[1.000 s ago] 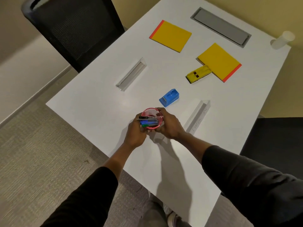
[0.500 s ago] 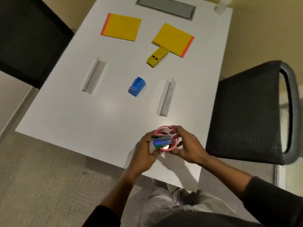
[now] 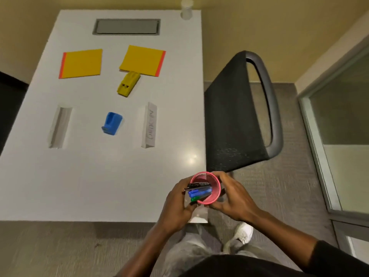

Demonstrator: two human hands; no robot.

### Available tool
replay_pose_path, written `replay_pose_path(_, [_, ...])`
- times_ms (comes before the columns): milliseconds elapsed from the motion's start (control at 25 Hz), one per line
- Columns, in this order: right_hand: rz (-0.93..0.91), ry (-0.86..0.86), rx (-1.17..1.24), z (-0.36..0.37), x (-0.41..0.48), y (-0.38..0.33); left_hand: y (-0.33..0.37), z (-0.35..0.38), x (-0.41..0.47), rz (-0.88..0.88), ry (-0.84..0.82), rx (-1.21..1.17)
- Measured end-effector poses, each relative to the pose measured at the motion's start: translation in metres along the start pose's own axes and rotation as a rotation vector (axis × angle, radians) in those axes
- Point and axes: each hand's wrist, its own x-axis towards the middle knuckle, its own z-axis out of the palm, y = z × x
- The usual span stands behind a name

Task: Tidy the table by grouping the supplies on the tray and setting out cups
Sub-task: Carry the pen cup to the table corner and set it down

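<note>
Both hands clasp a pink mesh pen cup (image 3: 212, 186) of markers (image 3: 199, 191), left hand (image 3: 177, 205) and right hand (image 3: 232, 198) wrapped round it, over the white table's (image 3: 89, 176) near right corner.

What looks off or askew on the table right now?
The yellow stapler lies tilted, its far end touching the right yellow pad. The pink mesh cup is held tipped by the left hand and right hand at the table corner, its markers lying sideways. Nothing spilled.
</note>
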Motion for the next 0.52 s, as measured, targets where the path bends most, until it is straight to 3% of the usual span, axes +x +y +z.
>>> replay_pose_path(520, [-0.021,0.109,0.014,-0.149,-0.151,0.146,0.146,0.209,-0.012,0.093,-0.022,0.135])
